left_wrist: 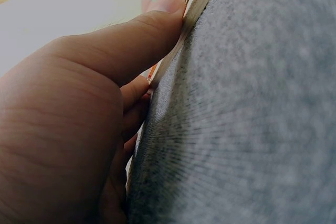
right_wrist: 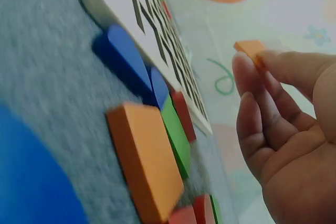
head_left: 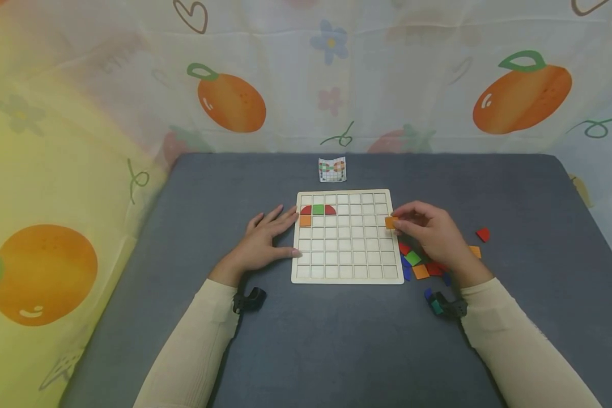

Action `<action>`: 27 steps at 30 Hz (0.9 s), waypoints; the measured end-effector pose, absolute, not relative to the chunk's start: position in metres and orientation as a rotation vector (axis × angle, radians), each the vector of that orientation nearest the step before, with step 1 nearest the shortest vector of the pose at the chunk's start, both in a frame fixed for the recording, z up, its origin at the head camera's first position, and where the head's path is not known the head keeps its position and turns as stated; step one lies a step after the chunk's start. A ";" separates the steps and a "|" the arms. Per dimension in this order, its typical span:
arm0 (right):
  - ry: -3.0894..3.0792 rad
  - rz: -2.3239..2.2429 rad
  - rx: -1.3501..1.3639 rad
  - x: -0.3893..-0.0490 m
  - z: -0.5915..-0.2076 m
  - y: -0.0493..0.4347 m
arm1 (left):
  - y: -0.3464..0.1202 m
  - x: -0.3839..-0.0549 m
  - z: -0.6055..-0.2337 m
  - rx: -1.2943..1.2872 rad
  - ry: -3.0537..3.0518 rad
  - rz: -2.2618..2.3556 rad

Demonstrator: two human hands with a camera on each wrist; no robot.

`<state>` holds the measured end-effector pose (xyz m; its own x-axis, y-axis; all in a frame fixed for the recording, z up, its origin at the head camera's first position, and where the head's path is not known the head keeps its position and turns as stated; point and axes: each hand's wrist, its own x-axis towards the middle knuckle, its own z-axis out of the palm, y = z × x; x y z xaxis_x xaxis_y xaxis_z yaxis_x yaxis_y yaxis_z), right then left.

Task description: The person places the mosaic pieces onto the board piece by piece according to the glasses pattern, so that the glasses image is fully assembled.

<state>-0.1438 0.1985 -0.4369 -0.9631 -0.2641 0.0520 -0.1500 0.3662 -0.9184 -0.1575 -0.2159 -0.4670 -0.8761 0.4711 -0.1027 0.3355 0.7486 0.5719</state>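
A square wooden grid board (head_left: 357,243) lies on the dark grey table. In its upper left cells sit a red quarter-round tile (head_left: 306,210), a green square tile (head_left: 318,209), a second red quarter-round tile (head_left: 330,210) and, one row lower, an orange square tile (head_left: 305,221). My left hand (head_left: 260,241) rests at the board's left edge, thumb and fingertips touching it, fingers fairly straight. Between thumb and fingers my right hand (head_left: 433,232) pinches another orange square tile (right_wrist: 251,51), held above the board's right edge.
Several loose tiles in red, green, blue and orange (head_left: 420,272) lie beside the board's right edge, partly under my right hand. A red tile (head_left: 483,234) lies farther right. Behind the board is a small printed pattern card (head_left: 332,170); a fruit-print curtain (head_left: 285,68) hangs at the back.
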 end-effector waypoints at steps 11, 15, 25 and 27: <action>2.463 -1.669 -0.416 -0.144 -0.433 0.183 | -0.216 -0.158 -0.468 0.646 2.715 0.817; 2.456 -1.666 -0.403 -0.146 -0.432 0.176 | -0.217 -0.157 -0.469 0.641 2.715 0.819; 2.431 -1.689 -0.398 -0.151 -0.428 0.160 | -0.216 -0.157 -0.468 0.640 2.716 0.821; 2.438 -1.688 -0.410 -0.154 -0.428 0.157 | -0.215 -0.157 -0.467 0.641 2.715 0.817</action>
<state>-0.1535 0.1565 -0.4277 -0.9518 -0.3047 0.0334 -0.1385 0.3302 -0.9337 -0.1569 -0.2154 -0.4671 -0.8768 0.4713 -0.0949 0.3407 0.7484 0.5691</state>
